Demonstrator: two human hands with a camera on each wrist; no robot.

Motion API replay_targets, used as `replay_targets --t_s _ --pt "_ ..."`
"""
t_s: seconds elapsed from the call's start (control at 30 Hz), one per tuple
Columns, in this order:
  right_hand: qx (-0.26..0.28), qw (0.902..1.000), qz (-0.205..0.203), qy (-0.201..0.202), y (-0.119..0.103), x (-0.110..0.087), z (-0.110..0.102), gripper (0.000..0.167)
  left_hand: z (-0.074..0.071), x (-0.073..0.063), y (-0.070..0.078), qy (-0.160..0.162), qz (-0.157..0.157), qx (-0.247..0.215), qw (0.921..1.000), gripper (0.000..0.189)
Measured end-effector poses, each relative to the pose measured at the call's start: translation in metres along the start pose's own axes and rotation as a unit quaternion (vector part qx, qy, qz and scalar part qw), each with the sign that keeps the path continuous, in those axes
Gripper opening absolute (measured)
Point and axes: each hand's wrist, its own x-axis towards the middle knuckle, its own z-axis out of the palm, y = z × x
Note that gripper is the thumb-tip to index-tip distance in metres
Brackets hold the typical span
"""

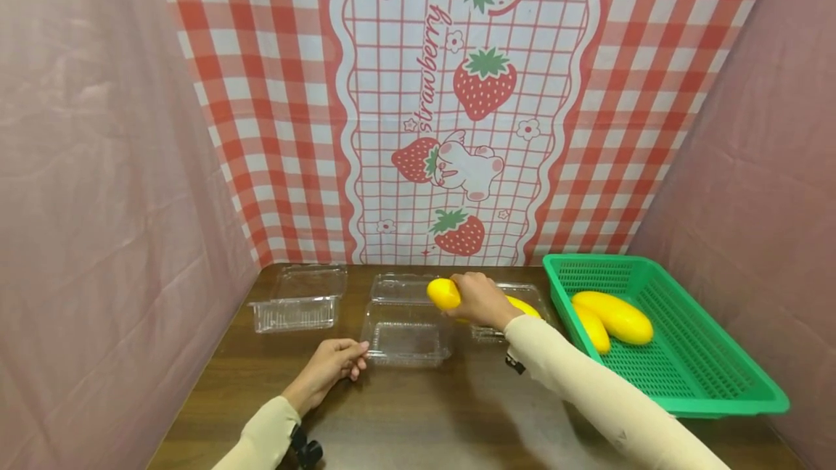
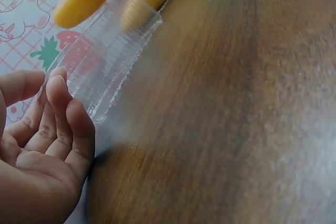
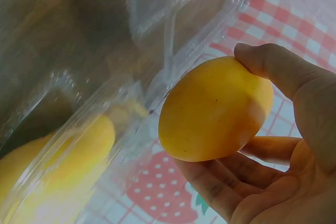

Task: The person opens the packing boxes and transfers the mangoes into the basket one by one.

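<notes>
My right hand grips a yellow mango, thumb on one side and fingers on the other, above the back right part of the middle clear plastic clamshell box. That box stands with its lid folded back. Thumb and fingertips of my left hand pinch its front left edge; the left wrist view shows the hand at the corner of the clear plastic. Partly hidden behind my right hand, another mango lies in the right clamshell box. The right wrist view shows the held mango close up.
A green plastic basket on the right holds two mangoes. Another clear clamshell box stands open at the back left of the brown wooden table. A strawberry-print cloth hangs behind, with pink cloth at both sides.
</notes>
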Motion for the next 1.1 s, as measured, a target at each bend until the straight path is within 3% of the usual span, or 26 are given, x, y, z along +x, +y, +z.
replay_targets --t_s 0.73,1.1 --pt "0.016 0.9987 0.049 0.007 0.043 -0.026 -0.036 0.045 0.001 0.0 0.001 0.001 0.001 0.004 1.0 0.033" --pt "-0.001 0.9985 0.051 0.019 0.063 -0.034 -0.041 0.047 0.001 -0.001 -0.001 0.001 0.002 0.004 1.0 0.031"
